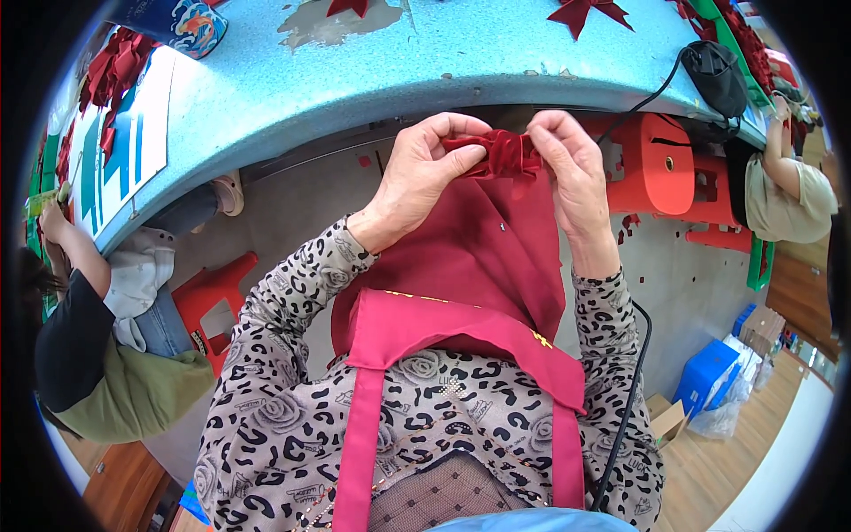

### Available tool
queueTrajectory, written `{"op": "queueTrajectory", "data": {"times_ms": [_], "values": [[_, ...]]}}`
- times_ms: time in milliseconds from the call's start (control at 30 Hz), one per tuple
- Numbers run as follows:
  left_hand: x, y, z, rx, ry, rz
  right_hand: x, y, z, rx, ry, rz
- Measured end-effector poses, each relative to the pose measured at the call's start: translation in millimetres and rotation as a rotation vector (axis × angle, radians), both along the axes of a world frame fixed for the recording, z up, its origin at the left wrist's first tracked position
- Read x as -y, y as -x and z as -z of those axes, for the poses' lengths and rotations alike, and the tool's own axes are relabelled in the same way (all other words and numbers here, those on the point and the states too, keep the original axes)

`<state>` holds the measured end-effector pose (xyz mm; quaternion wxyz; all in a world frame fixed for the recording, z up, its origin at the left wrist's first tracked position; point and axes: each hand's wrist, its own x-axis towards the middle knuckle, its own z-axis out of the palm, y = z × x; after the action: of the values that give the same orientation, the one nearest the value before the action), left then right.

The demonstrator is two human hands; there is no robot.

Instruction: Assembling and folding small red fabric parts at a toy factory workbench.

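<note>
Between my two hands, just in front of the table edge, is a dark red velvet bow (pixel 503 154) with gathered folds. My left hand (pixel 434 164) pinches its left loop between thumb and fingers. At the bow's right end, my right hand (pixel 572 164) has its thumb and fingertips pressed together on the fabric. What exactly lies between the right fingertips is partly hidden. Below the bow hangs the dark red apron (pixel 461 239) that I wear over patterned sleeves.
A curved light-blue table (pixel 399 84) spans the far side, with a red bow (pixel 589 14) on it. A black corded device (pixel 714 78) sits at its right. Red stools (pixel 651 164) stand under it. One person (pixel 115 337) sits at left, another (pixel 789 186) at right.
</note>
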<state>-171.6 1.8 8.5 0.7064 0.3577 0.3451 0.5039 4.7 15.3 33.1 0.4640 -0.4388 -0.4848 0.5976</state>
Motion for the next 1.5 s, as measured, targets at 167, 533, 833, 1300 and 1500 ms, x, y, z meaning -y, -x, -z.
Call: {"op": "queueTrajectory", "data": {"times_ms": [167,533,833,1300,1500], "values": [[4,7,17,0.026,-0.021,-0.064,14,-5,-4,0.224,-0.166,-0.002],[8,7,14,0.120,-0.053,-0.157,23,4,0,0.592,-0.468,0.058],[5,3,10,0.159,-0.104,-0.165,17,7,-4,0.616,-0.579,0.103],[2,13,9,0.369,0.267,-0.093,15,21,17,1.072,-1.469,0.190],[1,8,24,0.474,0.286,-0.115,11,11,33,0.543,-0.745,0.109]]}}
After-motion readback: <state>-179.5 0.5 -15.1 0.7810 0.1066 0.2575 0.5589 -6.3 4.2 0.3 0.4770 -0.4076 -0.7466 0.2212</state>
